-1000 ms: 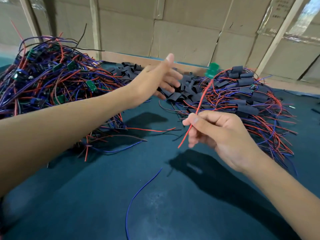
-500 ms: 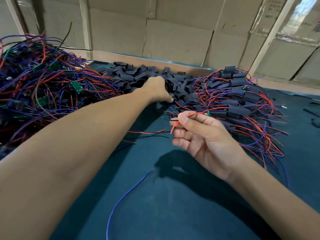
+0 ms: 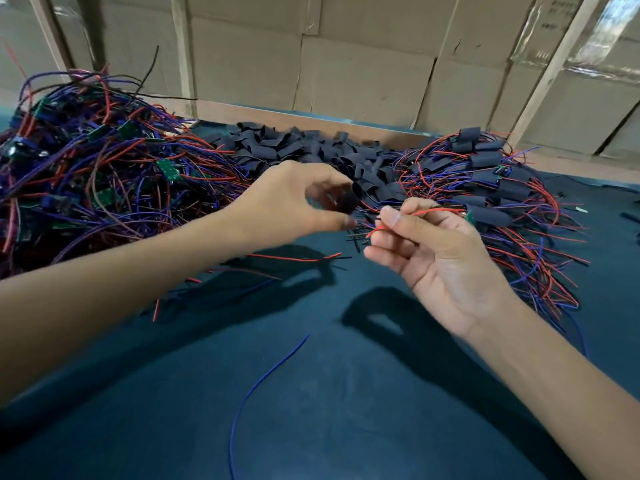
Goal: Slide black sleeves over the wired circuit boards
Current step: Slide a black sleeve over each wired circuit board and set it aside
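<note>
Teal table: left hand pinches sleeve.

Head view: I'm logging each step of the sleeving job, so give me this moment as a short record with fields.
left hand: pinches a black sleeve, lifted off the table
right hand: pinches the red wire of a green board
sleeve on board: not yet; sleeve and wire ends close but apart
loose sleeves: heap at back centre
unsleeved boards: tangle at the left
sleeved boards: pile at the right
table: dark teal mat, a loose blue wire near the front
</note>
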